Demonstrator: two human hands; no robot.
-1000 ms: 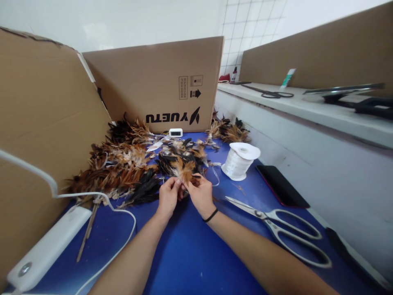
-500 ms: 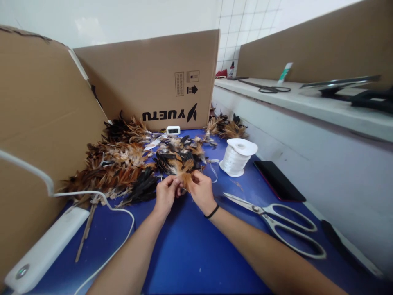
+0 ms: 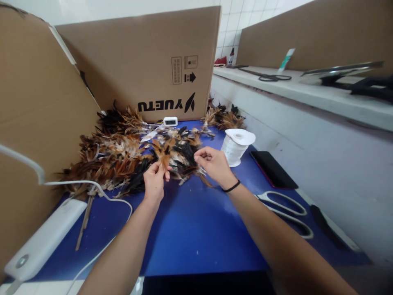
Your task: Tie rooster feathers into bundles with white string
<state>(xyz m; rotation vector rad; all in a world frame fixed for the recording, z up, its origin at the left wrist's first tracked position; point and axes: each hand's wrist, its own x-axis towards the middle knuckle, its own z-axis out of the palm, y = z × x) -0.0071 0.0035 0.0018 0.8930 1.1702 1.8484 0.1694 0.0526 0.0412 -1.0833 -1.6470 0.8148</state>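
Note:
Brown feathers (image 3: 165,159) stand upright in a small bunch, pinched between the thumb and fingers of my left hand (image 3: 154,180). My right hand (image 3: 216,164), with a black band at the wrist, is at the right edge of a loose pile of black and brown feathers (image 3: 188,152). Its fingertips are pressed together; whatever they hold is too small to make out. Just beyond that hand stands a spool of white ribbon (image 3: 233,150). Large scissors (image 3: 284,203) lie to the right, their blades hidden behind my right forearm.
Heaped feathers (image 3: 107,164) lie along the left cardboard wall (image 3: 27,98). A small white digital clock (image 3: 170,121) sits before the box at the back. A phone (image 3: 273,169) rests on the right. A white cable (image 3: 92,183) and a white power bank-like bar (image 3: 46,239) are at left.
My hands, together at the brown feathers before, are now apart. The left has kept the bunch and moved left; the right has moved up and right. The view has tilted down slightly.

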